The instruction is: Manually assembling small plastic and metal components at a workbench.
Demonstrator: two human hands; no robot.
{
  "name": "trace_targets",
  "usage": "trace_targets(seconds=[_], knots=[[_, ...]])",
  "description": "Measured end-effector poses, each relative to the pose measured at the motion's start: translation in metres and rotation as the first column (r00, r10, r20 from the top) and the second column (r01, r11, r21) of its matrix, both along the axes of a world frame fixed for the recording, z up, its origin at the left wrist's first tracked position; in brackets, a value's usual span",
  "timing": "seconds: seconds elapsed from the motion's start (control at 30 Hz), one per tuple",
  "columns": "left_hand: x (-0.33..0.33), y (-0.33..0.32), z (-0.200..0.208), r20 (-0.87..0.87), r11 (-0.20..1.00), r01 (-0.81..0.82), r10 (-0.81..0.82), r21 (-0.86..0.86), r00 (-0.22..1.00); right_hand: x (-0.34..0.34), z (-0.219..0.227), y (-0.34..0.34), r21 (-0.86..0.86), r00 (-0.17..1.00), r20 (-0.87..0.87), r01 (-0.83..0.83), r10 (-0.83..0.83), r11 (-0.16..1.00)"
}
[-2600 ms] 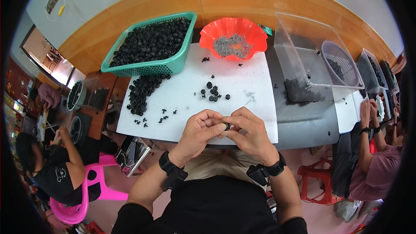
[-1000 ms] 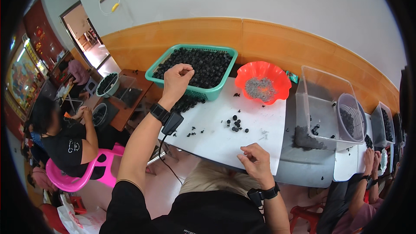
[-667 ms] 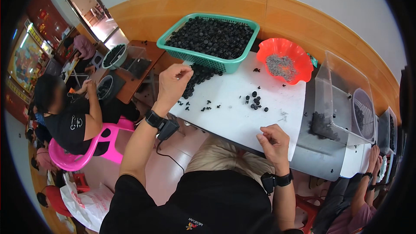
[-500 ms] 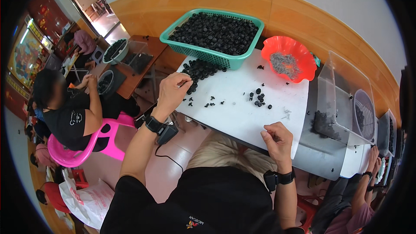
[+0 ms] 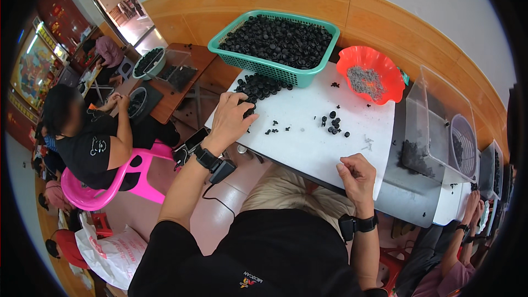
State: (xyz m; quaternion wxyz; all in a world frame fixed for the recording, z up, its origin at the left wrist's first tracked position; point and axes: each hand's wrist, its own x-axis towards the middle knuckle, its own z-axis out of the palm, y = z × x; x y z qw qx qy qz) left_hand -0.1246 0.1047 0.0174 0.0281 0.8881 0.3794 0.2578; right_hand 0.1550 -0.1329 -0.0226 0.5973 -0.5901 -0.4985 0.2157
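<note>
My left hand reaches to the near edge of a heap of small round black caps on the white tabletop. Its fingers are apart, with caps showing between and beside them; no firm grip is visible. My right hand hovers at the table's near edge, fingers curled against the thumb; whatever it may hold is hidden. Between the hands lie a small group of black caps and scattered tiny black pieces. Some small clear pieces lie nearer my right hand.
A green basket full of black caps stands at the back. Right of it sits a red scalloped bowl of small greyish pieces. A clear plastic bin is farther right. Co-workers sit at both sides, one on a pink chair.
My left hand has come down onto the near edge of the heap, and its fingers have gone from pinched to spread. The right hand stays almost in place, still curled.
</note>
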Motion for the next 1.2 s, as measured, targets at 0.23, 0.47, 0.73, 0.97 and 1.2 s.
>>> trace_targets(seconds=[0.23,0.47,0.73,0.97,1.2], knots=[[0.011,0.001,-0.005,-0.050,0.999,0.005,-0.004,0.038,0.999,0.001,0.005,-0.002,-0.024,1.000,0.019,0.012,-0.012,1.000],[0.017,0.005,-0.002,-0.012,1.000,0.015,-0.014,0.015,1.000,0.000,0.010,0.001,-0.007,1.000,0.027,-0.014,0.014,1.000],[0.028,-0.013,-0.006,0.054,0.990,0.139,-0.141,0.030,0.989,-0.001,0.008,0.000,-0.012,1.000,0.017,-0.014,0.014,1.000],[0.064,-0.049,-0.003,0.174,0.925,0.373,-0.357,-0.074,0.918,0.000,0.006,0.005,-0.057,0.998,0.057,0.034,-0.031,0.998],[0.084,-0.053,-0.014,0.201,0.881,0.471,-0.454,-0.046,0.868,-0.006,0.032,0.029,-0.140,0.931,0.354,0.152,-0.094,0.978]])
